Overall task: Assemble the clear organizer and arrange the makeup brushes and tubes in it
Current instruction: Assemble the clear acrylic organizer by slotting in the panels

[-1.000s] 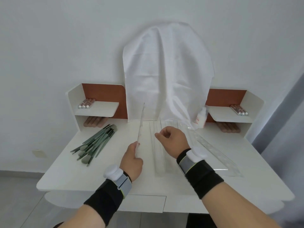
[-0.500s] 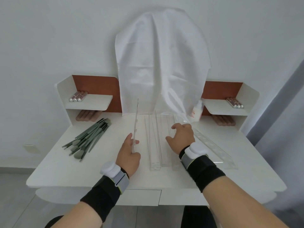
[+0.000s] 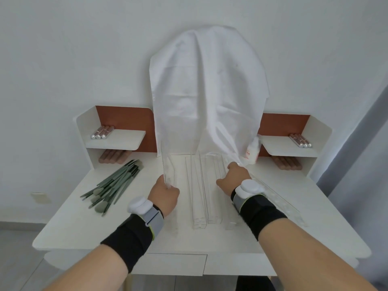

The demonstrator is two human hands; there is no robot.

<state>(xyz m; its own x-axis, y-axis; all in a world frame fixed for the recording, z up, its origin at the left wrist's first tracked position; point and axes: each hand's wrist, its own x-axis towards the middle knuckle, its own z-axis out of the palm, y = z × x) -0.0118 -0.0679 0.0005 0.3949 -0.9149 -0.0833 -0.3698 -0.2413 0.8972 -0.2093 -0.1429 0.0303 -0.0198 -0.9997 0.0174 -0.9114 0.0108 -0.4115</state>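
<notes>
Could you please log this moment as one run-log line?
left hand: holds clear panel | right hand: on clear pieces | brushes: untouched

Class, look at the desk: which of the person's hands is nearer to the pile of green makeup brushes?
Left. The left hand is just right of the green makeup brushes, gripping a clear panel; the right hand is farther right, beyond the clear strips.

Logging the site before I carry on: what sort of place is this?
Most likely a dressing table in a bedroom or similar room at home: a white table with small side shelves, green makeup brushes, and a cloth draped over something at the back, perhaps a mirror.
</notes>
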